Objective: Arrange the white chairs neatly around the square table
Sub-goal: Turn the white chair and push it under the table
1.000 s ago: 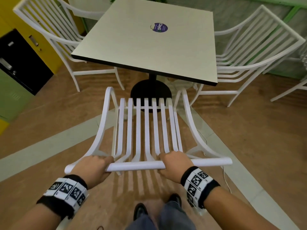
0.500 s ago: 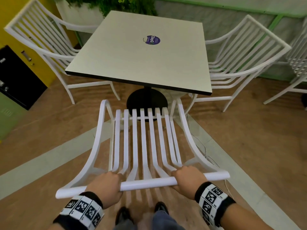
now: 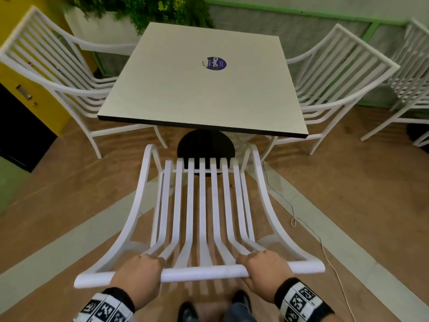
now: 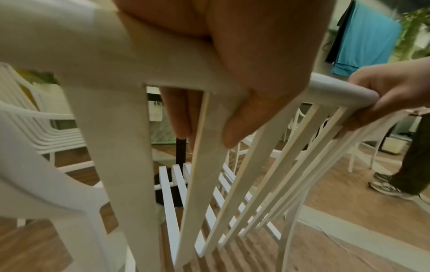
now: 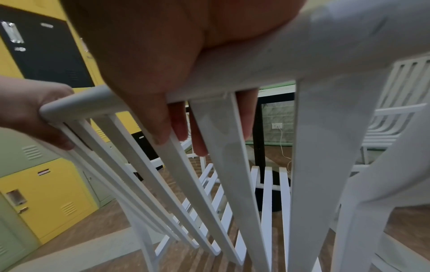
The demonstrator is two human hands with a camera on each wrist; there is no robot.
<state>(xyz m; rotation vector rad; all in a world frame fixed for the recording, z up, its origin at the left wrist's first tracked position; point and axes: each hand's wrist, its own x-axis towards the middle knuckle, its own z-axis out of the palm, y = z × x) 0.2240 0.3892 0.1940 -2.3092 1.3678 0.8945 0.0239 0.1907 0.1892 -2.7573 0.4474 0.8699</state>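
A white slatted chair point(image 3: 202, 205) stands in front of me, its seat facing the near edge of the square table point(image 3: 204, 89). Both my hands grip its top rail point(image 3: 199, 274). My left hand point(image 3: 139, 277) wraps the rail left of centre, fingers curled over the slats point(image 4: 232, 103). My right hand point(image 3: 267, 273) wraps it right of centre, likewise point(image 5: 163, 77). The chair's front reaches the table's black round base point(image 3: 205, 145). A second white chair point(image 3: 58, 82) sits at the table's left side and a third point(image 3: 336, 84) at its right side.
Yellow, black and green lockers point(image 3: 25, 108) line the left wall. A planter with green leaves point(image 3: 139, 10) stands behind the table. Another white chair point(image 3: 411, 84) is at far right. A thin cable point(image 3: 299, 219) trails on the wooden floor. Another person's legs point(image 4: 400, 176) stand to the right.
The chair has drawn back towards me with both hands still on its rail, and my view has lifted, showing more of the table and the plant behind it.
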